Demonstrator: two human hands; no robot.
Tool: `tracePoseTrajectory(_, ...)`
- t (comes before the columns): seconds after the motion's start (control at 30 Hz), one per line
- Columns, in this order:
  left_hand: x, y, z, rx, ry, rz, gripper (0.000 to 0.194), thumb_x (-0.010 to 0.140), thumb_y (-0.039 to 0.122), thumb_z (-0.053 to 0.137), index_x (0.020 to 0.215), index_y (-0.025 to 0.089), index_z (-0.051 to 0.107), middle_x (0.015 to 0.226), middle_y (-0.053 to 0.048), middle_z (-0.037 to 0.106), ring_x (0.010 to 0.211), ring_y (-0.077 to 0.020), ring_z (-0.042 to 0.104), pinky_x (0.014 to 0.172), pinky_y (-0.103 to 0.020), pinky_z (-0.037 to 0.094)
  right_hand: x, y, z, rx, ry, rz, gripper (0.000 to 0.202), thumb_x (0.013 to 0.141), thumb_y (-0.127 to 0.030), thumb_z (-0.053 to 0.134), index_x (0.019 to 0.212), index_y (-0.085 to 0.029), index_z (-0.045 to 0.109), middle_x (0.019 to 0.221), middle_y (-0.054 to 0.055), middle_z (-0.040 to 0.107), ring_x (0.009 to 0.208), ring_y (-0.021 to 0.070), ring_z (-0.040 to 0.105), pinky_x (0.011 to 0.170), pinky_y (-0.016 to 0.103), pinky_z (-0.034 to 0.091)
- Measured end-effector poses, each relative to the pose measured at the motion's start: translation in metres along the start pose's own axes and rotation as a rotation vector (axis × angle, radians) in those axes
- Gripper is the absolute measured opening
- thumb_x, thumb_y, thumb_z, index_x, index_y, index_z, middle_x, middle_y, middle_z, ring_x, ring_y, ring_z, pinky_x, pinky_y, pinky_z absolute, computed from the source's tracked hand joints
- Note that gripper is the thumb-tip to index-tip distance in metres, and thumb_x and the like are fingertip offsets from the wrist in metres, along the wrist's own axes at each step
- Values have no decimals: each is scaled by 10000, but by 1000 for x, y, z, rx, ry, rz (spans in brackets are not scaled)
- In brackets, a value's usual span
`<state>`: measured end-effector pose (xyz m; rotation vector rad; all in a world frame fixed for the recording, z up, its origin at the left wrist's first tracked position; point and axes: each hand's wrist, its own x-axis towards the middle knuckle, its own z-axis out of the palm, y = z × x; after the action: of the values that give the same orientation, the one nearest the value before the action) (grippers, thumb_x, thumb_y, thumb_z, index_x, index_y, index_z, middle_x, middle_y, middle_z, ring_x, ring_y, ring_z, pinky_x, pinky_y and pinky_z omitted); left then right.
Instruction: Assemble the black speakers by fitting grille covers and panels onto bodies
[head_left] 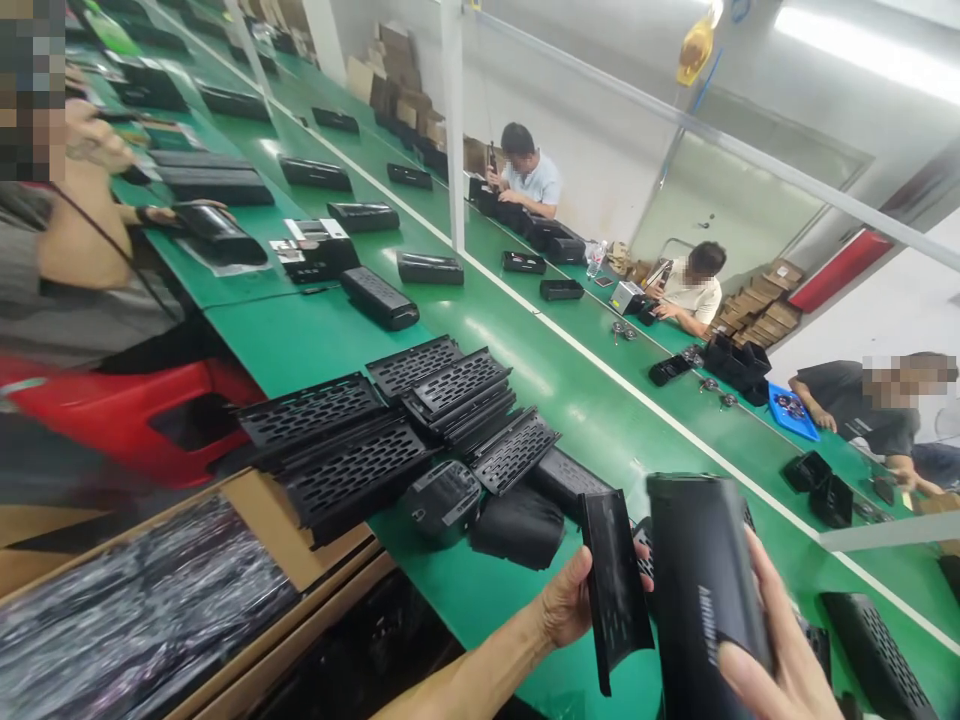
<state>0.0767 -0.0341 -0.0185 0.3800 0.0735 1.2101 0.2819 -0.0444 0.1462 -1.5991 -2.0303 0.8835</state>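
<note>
My left hand (568, 600) is closed on a curved black perforated panel (616, 580), its thumb along the left edge and fingertips showing at the far side. Just to the right, my right hand (780, 640) grips a black rounded speaker-like housing (701, 570) with pale lettering on its side. The panel and the housing are held close together above the green table (457, 590). Beyond my hands lie a stack of slotted black grille panels (360, 460) and several black shells (517, 525). The lower end of the housing runs out of view.
An open cardboard box (262, 520) with plastic-wrapped parts (142, 610) stands at lower left, near a red chair (142, 410). Black housings (379, 297) line the table. Co-workers sit across it and one person is at far left. A perforated housing (877, 650) lies at right.
</note>
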Motion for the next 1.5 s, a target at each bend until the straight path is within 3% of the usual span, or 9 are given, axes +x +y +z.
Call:
tracePoseTrajectory(0.1, 4, 6, 21, 51, -57, 26, 859, 772, 754, 732, 1395, 168, 653, 1401, -182, 679, 1379, -431, 556, 1200, -577, 368, 18, -29, 7, -84, -46, 54, 951, 915, -628, 615, 1683, -340, 133, 1696, 58, 351, 1554, 357, 342, 1229, 536, 364)
tracePoseTrajectory(0.2, 8, 11, 35, 87, -75, 80, 841, 776, 722, 755, 1393, 160, 653, 1413, -193, 665, 1381, -436, 551, 1213, -588, 346, 30, -37, 14, -151, -107, 36, 931, 925, -602, 620, 1680, -332, 147, 1712, 71, 308, 1554, 341, 343, 1242, 526, 347)
tracePoseTrajectory(0.7, 29, -11, 25, 54, 78, 181, 839, 727, 745, 781, 1318, 156, 689, 1249, -189, 745, 1292, -430, 619, 1148, -572, 428, 47, -15, 41, -327, -101, -13, 944, 922, -530, 620, 1690, -312, 115, 1321, 141, 634, 1049, 342, 748, 847, 478, 622)
tracePoseTrajectory(0.9, 41, -2, 27, 45, 224, 149, 811, 701, 743, 805, 1209, 115, 737, 1148, -200, 781, 1202, -420, 679, 1088, -546, 491, 59, -19, 25, -197, -160, 5, 987, 898, -581, 667, 1684, -262, 164, 1601, 175, 450, 1414, 396, 523, 1102, 573, 485)
tracePoseTrajectory(1.0, 46, 13, 27, 105, 231, 207, 825, 702, 748, 800, 1224, 113, 732, 1119, -187, 791, 1198, -419, 679, 1079, -552, 496, 36, -4, 40, -27, 21, -40, 1051, 862, -598, 718, 1676, -297, 124, 1695, 154, 283, 1499, 406, 399, 1156, 606, 421)
tracePoseTrajectory(1.1, 50, 17, 28, 185, 302, 313, 835, 719, 739, 795, 1293, 140, 698, 1112, -157, 795, 1216, -400, 670, 1092, -540, 487, 12, 14, 82, 66, 326, -50, 1183, 789, -594, 797, 1662, -283, 60, 1712, 171, 165, 1543, 445, 279, 1174, 654, 367)
tracePoseTrajectory(1.23, 57, 13, 30, 247, 362, 365, 867, 744, 728, 782, 1387, 167, 628, 1173, -150, 775, 1282, -380, 628, 1116, -506, 469, 12, 21, 117, 33, 678, -97, 1005, 785, -530, 816, 1563, -234, 252, 1589, 194, 346, 1470, 430, 385, 1182, 664, 328)
tracePoseTrajectory(1.4, 55, 72, 22, 496, 267, 282, 1171, 575, 620, 947, 1566, 282, 422, 1499, -160, 583, 1373, -393, 538, 1113, -510, 459, 4, 17, 73, 6, 656, -146, 780, 776, -505, 810, 1420, -250, 451, 1473, 143, 519, 1367, 394, 519, 1137, 600, 412)
tracePoseTrajectory(1.5, 51, 119, 24, 794, 32, 201, 1243, 480, 490, 1011, 1567, 292, 444, 1617, -148, 446, 1438, -416, 451, 1212, -536, 323, -12, 22, 50, 38, 527, -113, 768, 763, -506, 830, 1403, -267, 480, 1495, 138, 519, 1389, 410, 503, 1134, 598, 412)
